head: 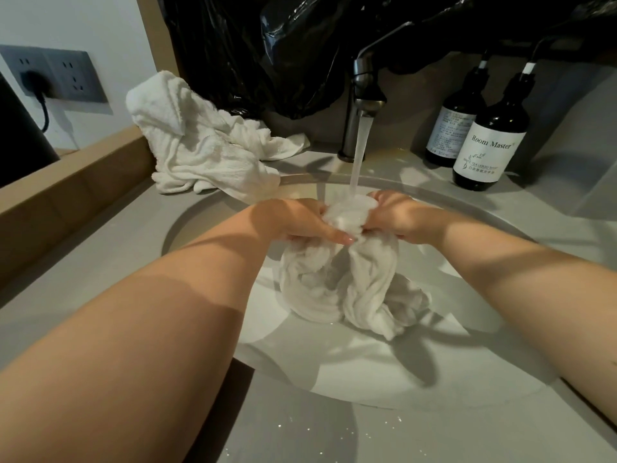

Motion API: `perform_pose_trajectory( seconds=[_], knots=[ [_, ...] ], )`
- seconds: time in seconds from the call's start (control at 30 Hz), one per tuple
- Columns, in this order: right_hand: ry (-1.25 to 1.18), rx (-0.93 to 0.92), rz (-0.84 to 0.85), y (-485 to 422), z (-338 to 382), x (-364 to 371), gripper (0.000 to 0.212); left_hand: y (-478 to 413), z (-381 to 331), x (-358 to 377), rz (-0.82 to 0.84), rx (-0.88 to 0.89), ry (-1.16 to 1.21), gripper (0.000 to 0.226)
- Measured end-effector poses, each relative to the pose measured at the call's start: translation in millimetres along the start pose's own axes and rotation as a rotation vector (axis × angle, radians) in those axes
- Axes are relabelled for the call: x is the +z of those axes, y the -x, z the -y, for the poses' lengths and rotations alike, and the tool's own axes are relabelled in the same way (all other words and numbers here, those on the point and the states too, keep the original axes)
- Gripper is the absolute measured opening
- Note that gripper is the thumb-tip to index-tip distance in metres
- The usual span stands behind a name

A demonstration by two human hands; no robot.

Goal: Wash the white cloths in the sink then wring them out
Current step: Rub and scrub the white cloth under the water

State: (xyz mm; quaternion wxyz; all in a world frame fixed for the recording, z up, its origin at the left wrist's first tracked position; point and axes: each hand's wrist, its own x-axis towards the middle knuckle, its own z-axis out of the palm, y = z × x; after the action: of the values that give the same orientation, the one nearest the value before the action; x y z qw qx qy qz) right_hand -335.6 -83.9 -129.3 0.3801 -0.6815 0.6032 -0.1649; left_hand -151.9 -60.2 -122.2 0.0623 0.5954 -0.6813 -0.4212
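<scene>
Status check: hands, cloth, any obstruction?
Left hand and right hand grip wet cloth under running tap. Second cloth waits on counter. Nothing blocking.

Room Master bottle (490, 145), second bottle (451, 128) beside — black plastic (267, 45) behind; wall socket (56, 75).

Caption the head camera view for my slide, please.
Left hand and right hand grip a white cloth under the running faucet above the sink; more cloths wait on the counter.
</scene>
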Motion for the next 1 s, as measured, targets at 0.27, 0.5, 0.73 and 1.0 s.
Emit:
perform_pose_trajectory(
  seconds=[0.27, 0.5, 0.73, 1.0],
  knots=[
    [0.564, -0.021, -0.154, 12, 9, -11, 0.035, -3, -1, 0, -0.124, -0.083, 0.317, 0.043],
    [-0.241, 0.014, 0.418, 23, 2, -18, 0.053, 1, -13, -5, -0.486, -0.024, 0.231, 0.045],
    [-0.189, 0.140, 0.236, 16, 1, -14, 0.053, 9, -4, -6, -0.161, -0.269, 0.333, 0.022],
    [0.665, -0.016, 0.215, 11, -11, 5, 0.056, -10, 12, -1, -0.134, -0.223, -0.093, 0.025]
  ],
)
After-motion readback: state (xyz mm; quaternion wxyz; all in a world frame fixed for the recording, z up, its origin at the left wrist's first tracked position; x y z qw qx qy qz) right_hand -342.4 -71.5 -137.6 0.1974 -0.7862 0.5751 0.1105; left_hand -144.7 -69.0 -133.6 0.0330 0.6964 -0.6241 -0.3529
